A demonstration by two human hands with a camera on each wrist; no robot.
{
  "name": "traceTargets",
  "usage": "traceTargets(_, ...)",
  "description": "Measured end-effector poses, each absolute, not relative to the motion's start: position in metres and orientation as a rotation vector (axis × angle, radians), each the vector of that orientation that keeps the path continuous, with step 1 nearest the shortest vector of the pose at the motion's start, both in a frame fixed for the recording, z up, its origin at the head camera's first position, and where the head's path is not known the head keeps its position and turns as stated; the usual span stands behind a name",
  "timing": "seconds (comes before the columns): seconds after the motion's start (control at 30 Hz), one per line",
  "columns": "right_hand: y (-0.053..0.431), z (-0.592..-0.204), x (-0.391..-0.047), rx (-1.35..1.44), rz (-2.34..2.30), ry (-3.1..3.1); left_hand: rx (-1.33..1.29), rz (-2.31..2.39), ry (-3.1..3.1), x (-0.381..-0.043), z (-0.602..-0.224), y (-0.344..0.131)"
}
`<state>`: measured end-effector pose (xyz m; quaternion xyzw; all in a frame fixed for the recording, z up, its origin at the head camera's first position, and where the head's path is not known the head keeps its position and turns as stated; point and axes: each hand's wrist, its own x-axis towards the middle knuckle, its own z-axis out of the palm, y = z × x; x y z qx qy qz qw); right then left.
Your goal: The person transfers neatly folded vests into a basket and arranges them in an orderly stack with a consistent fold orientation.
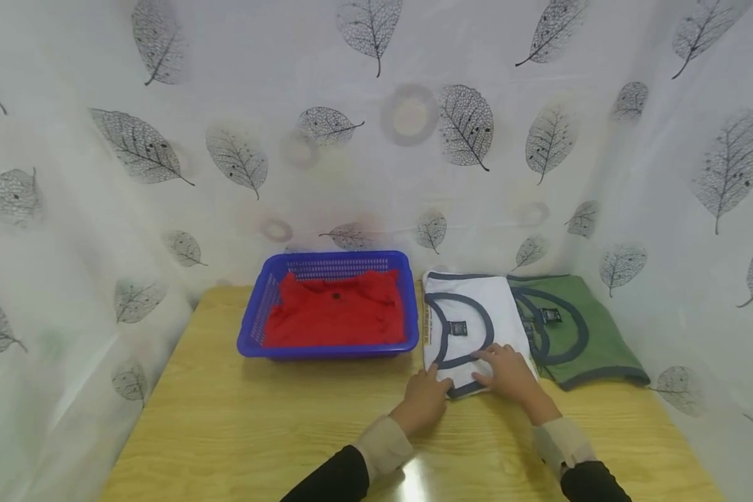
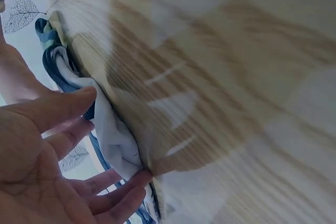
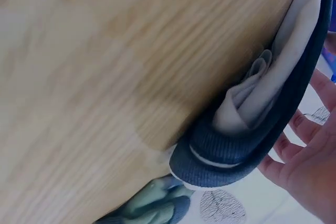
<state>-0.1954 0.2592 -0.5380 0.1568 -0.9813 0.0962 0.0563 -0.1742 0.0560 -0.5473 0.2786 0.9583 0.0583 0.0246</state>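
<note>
A folded white T-shirt with dark grey trim and a dark neck label lies flat on the table. My left hand touches its near left corner. In the left wrist view the fingers of that left hand are loosely bent against the shirt's edge, with the thumb apart. My right hand rests on the near right part of the shirt, fingers spread. The right wrist view has the right hand against the dark trim, the folded layers showing at the edge. A folded green T-shirt lies just right of the white one.
Left of the white shirt stands a blue plastic basket holding a red garment. All sit on a wood-grain table. Behind and at the sides hangs a white curtain with a leaf print.
</note>
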Motion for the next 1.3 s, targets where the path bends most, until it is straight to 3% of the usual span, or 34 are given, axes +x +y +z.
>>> traceTargets(0.7,0.211,-0.512,-0.154,0.684,0.354,-3.059,1.044,0.333,2.967,-0.153,-0.54,-0.024)
traceTargets(0.9,0.193,-0.497,-0.145,0.887,0.477,-3.088,1.093,0.492,2.97,-0.157,-0.541,-0.052)
traceTargets(1.1,0.174,-0.489,-0.137,0.986,0.595,-3.204,1.001,0.574,3.084,-0.156,-0.543,-0.067)
traceTargets(1.3,0.161,-0.487,-0.135,1.119,0.703,-3.201,0.74,0.683,3.129,-0.148,-0.542,-0.065)
